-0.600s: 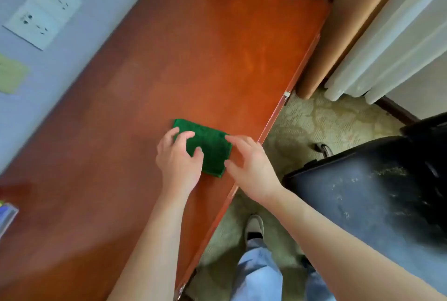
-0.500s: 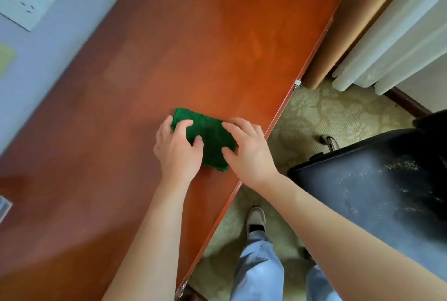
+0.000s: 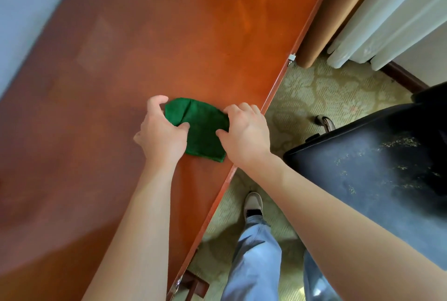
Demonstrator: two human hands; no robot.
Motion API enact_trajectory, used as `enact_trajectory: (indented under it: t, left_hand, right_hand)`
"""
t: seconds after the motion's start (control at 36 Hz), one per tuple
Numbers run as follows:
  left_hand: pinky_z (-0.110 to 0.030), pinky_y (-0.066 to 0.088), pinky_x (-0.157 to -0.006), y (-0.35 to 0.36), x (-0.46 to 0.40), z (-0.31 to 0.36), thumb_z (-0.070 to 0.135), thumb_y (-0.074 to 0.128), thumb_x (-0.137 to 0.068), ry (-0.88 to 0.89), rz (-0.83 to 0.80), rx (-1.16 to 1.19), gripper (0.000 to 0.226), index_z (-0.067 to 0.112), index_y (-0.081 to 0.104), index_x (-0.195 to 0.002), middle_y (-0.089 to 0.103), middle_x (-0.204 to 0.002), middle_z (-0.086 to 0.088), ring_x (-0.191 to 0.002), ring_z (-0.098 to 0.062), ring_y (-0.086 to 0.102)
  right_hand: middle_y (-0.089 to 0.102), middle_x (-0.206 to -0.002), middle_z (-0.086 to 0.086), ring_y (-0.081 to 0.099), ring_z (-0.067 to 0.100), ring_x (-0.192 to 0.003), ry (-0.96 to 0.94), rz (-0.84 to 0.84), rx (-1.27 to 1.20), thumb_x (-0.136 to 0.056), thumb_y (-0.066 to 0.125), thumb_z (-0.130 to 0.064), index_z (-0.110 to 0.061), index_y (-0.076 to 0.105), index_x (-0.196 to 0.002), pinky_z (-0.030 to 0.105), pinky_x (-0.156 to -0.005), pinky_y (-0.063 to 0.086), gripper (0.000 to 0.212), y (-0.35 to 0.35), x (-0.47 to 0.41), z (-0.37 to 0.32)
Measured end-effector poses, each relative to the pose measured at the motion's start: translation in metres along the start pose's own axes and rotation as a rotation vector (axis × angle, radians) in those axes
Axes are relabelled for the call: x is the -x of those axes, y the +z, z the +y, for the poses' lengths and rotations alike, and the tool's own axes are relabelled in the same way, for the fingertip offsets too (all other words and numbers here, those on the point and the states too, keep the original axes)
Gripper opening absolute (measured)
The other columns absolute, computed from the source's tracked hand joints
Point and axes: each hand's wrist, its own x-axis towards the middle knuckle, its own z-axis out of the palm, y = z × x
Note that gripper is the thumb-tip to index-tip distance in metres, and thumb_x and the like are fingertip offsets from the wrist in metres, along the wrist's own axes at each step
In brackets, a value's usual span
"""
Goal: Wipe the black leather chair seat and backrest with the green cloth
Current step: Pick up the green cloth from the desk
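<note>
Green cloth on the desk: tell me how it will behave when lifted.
The green cloth is probably floppy: it already bunches between the left hand and right hand. Likely light, it should slide easily on the glossy desk.

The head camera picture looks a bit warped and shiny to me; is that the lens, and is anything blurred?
Head view: the wide lens bows the desk edge and stretches the forearms; soft window glare streaks the wood; the green cloth and both hands are fairly sharp; the chair seat shows pale specks.

A hotel-like room: wooden desk (image 3: 193, 34), patterned carpet (image 3: 314, 97), curtains (image 3: 387, 10).
</note>
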Motion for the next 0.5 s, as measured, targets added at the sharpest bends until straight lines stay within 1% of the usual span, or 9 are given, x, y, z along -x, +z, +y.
enact_trajectory:
  t: [0.06,0.11,0.17,0.22,0.25,0.31,0.36,0.44,0.5]
  left_hand:
    - [-0.049,0.045,-0.106,0.001,0.007,0.008,0.018,0.079,-0.082,-0.002,-0.057,0.073,0.074,0.037,0.040,-0.141,0.055,-0.111,0.009,-0.109,-0.019,0.054]
    - [-0.044,0.051,-0.101,0.005,0.016,0.020,0.016,0.080,-0.079,-0.005,-0.117,0.163,0.080,0.036,0.041,-0.146,0.060,-0.122,0.005,-0.114,-0.020,0.059]
    - [-0.042,0.055,-0.099,0.013,0.028,0.036,0.015,0.081,-0.077,0.033,-0.172,0.210,0.074,0.030,0.051,-0.142,0.065,-0.126,0.003,-0.113,-0.019,0.064]
    - [-0.043,0.059,-0.091,0.025,0.044,0.056,0.010,0.080,-0.076,0.090,-0.235,0.265,0.056,0.025,0.065,-0.128,0.072,-0.112,0.005,-0.101,-0.015,0.070]
    - [-0.042,0.061,-0.087,0.033,0.053,0.067,0.008,0.079,-0.076,0.113,-0.268,0.290,0.049,0.023,0.069,-0.121,0.074,-0.105,0.006,-0.095,-0.015,0.071]
    - [-0.043,0.062,-0.082,0.051,0.076,0.092,0.005,0.077,-0.077,0.159,-0.323,0.335,0.040,0.025,0.070,-0.112,0.074,-0.098,0.006,-0.091,-0.015,0.071]
    - [-0.043,0.062,-0.081,0.073,0.103,0.119,0.003,0.075,-0.079,0.203,-0.374,0.370,0.037,0.028,0.068,-0.104,0.073,-0.096,0.006,-0.090,-0.015,0.071]
    - [-0.046,0.062,-0.083,0.113,0.151,0.157,0.004,0.073,-0.082,0.252,-0.481,0.387,0.033,0.032,0.065,-0.098,0.073,-0.096,0.006,-0.092,-0.016,0.071]
    - [-0.049,0.061,-0.085,0.139,0.185,0.180,0.005,0.071,-0.084,0.276,-0.544,0.394,0.029,0.031,0.066,-0.097,0.073,-0.097,0.005,-0.094,-0.017,0.071]
  right_hand:
    - [0.060,-0.099,0.002,0.051,0.026,-0.097,0.037,0.013,-0.102,-0.085,0.065,-0.023,-0.017,0.064,-0.106,0.039,-0.081,0.048,0.021,-0.008,0.007,0.012]
    - [0.057,-0.092,0.000,0.050,0.023,-0.090,0.091,0.026,-0.269,-0.084,0.064,-0.018,-0.018,0.060,-0.094,0.036,-0.074,0.045,0.010,-0.021,0.015,0.029]
    - [0.053,-0.084,-0.002,0.049,0.019,-0.080,0.152,0.012,-0.445,-0.086,0.060,-0.017,-0.019,0.052,-0.088,0.030,-0.065,0.038,0.009,-0.040,0.024,0.047]
    - [0.050,-0.073,-0.005,0.046,0.014,-0.067,0.212,-0.005,-0.558,-0.088,0.057,-0.018,-0.017,0.048,-0.089,0.028,-0.057,0.033,0.010,-0.062,0.035,0.070]
    - [0.050,-0.071,-0.006,0.045,0.013,-0.063,0.240,-0.002,-0.589,-0.089,0.057,-0.019,-0.015,0.047,-0.090,0.028,-0.056,0.034,0.010,-0.073,0.041,0.083]
    - [0.051,-0.072,-0.005,0.047,0.013,-0.064,0.309,0.032,-0.648,-0.091,0.056,-0.019,-0.015,0.048,-0.092,0.032,-0.058,0.040,0.009,-0.094,0.056,0.113]
    - [0.058,-0.079,-0.004,0.055,0.013,-0.072,0.400,0.098,-0.707,-0.093,0.054,-0.020,-0.019,0.049,-0.095,0.034,-0.063,0.047,0.006,-0.112,0.072,0.145]
    - [0.061,-0.085,-0.006,0.059,0.012,-0.081,0.540,0.230,-0.785,-0.091,0.054,-0.019,-0.024,0.050,-0.091,0.030,-0.065,0.047,0.006,-0.135,0.100,0.196]
    - [0.065,-0.088,-0.005,0.062,0.013,-0.085,0.594,0.274,-0.807,-0.089,0.055,-0.019,-0.024,0.054,-0.092,0.032,-0.069,0.051,0.006,-0.148,0.120,0.229]
